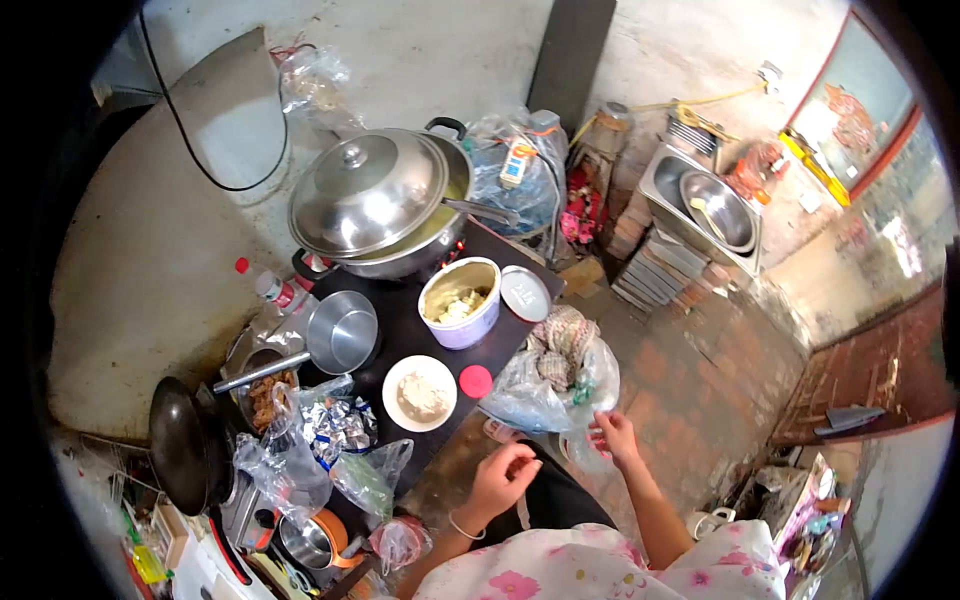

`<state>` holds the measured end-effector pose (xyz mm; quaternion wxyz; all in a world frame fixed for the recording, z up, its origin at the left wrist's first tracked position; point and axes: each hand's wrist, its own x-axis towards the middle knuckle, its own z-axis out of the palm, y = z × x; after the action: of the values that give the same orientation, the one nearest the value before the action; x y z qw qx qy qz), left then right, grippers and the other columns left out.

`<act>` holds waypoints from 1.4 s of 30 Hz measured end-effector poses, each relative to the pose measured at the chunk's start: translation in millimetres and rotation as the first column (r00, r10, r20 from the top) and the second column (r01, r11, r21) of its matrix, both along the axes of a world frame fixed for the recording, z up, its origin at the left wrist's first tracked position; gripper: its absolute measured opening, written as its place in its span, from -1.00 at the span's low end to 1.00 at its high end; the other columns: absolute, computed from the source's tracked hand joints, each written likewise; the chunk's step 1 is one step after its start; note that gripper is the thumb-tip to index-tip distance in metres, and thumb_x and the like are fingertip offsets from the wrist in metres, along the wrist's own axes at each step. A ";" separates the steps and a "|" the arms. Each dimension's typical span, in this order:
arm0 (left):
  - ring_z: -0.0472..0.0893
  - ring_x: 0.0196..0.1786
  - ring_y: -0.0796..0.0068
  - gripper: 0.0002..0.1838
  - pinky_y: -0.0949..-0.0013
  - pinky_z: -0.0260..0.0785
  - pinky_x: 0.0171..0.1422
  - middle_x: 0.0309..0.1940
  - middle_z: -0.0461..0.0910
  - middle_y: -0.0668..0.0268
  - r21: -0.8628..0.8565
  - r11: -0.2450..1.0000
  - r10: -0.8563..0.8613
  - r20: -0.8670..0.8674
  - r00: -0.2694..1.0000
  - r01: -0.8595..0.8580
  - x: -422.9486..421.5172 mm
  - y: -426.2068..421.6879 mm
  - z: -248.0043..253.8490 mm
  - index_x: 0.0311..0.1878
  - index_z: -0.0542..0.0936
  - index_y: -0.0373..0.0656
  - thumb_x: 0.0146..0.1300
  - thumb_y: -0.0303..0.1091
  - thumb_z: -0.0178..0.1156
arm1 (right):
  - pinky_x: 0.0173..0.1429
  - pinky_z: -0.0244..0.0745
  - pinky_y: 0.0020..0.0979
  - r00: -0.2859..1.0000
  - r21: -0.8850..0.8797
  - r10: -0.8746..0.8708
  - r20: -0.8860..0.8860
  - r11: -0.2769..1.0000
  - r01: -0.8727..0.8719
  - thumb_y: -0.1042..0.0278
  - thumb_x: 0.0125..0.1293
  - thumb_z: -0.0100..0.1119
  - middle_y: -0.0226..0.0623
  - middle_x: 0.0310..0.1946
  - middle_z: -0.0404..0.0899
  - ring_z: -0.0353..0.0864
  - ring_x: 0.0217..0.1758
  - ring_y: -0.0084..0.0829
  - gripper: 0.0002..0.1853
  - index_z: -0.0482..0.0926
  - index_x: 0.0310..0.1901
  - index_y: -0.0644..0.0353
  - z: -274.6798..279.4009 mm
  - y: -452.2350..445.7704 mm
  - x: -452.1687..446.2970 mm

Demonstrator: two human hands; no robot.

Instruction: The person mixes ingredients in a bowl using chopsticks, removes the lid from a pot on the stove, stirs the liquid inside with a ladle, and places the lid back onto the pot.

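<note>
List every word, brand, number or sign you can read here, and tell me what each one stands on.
No text can be read with certainty.
Round lid beside the tub: pale marks, too blurred to read.
Bottle with the red cap: red label, too small to read.
Orange-and-white pack by the large pot: print too small to read.

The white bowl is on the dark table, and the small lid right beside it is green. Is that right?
Not quite: the small lid is red, not green, as the head view shows. It is right beside the white bowl, which is on the dark table.
</note>
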<state>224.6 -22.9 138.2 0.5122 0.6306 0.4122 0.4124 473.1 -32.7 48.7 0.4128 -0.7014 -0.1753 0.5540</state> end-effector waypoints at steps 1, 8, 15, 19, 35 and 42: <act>0.43 -0.53 0.65 -0.85 0.56 0.29 -0.45 -0.51 0.47 0.35 -0.023 0.997 -0.079 0.020 0.997 0.079 4.3 -6.0 -7.5 -0.31 0.48 -0.22 0.09 -0.44 0.23 | -0.48 0.51 -0.41 1.000 -0.031 -0.018 -0.017 0.999 0.018 0.09 0.25 0.09 -0.27 -0.38 0.51 0.57 -0.50 -0.43 -0.66 0.42 -0.19 0.24 -4.9 -23.2 -0.1; 0.51 -0.34 0.60 -0.82 0.50 0.39 -0.27 -0.38 0.50 0.33 -0.091 0.994 0.057 0.020 0.998 -0.055 22.6 -20.1 -5.0 -0.21 0.46 -0.21 0.10 -0.53 0.18 | -0.45 0.52 -0.43 0.994 -0.192 -0.095 -0.059 0.978 0.082 0.07 0.24 0.09 -0.23 -0.44 0.55 0.59 -0.47 -0.40 -0.64 0.48 -0.27 0.28 -17.1 -157.0 6.8; 0.47 -0.19 0.45 -0.51 0.42 0.38 -0.06 -0.13 0.36 0.19 0.202 0.829 0.530 0.011 0.848 -0.521 -26.4 63.4 17.1 0.00 0.27 -0.30 0.00 -0.57 0.24 | -0.47 0.51 -0.47 0.991 -0.153 -0.092 -0.099 0.985 0.076 0.16 0.24 0.11 -0.21 -0.44 0.56 0.58 -0.50 -0.42 -0.70 0.48 -0.28 0.29 -27.3 -187.0 27.7; 0.49 -0.10 0.36 -0.30 0.39 0.39 -0.04 -0.05 0.36 0.08 0.157 0.811 0.582 -0.113 0.805 -0.564 -42.0 75.7 14.0 0.14 0.14 -0.31 -0.05 -0.53 0.30 | -0.50 0.47 -0.51 0.990 -0.007 0.004 -0.139 1.000 -0.005 0.28 0.25 0.09 -0.27 -0.49 0.55 0.55 -0.54 -0.48 -0.80 0.48 -0.31 0.28 -40.1 -172.0 37.7; 0.29 0.20 0.19 0.03 0.29 0.17 0.25 0.18 0.18 -0.01 0.287 0.888 0.436 -0.278 0.856 -0.359 -39.8 181.3 11.8 0.28 0.01 -0.34 -0.26 -0.48 0.45 | -0.23 0.46 -0.20 0.539 0.197 0.289 0.791 0.713 -0.673 0.36 0.12 0.13 0.05 -0.39 0.54 0.57 -0.35 -0.06 -0.44 0.22 0.18 0.20 -0.9 122.5 -37.6; 0.39 0.10 0.30 -0.07 0.33 0.26 0.17 0.06 0.34 0.07 0.289 0.931 0.311 -0.307 0.899 -0.223 -49.3 199.4 10.7 0.21 0.13 -0.30 -0.28 -0.48 0.46 | -0.16 0.42 -0.07 0.348 -0.172 0.559 0.752 0.677 -0.715 0.40 0.08 0.08 0.12 -0.32 0.53 0.53 -0.24 0.07 -0.48 0.23 0.13 0.13 -5.6 196.4 -51.8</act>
<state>175.4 176.6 148.9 0.2869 0.6890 0.5248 0.4092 421.3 163.7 43.1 0.1129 -0.6955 -0.6408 0.3047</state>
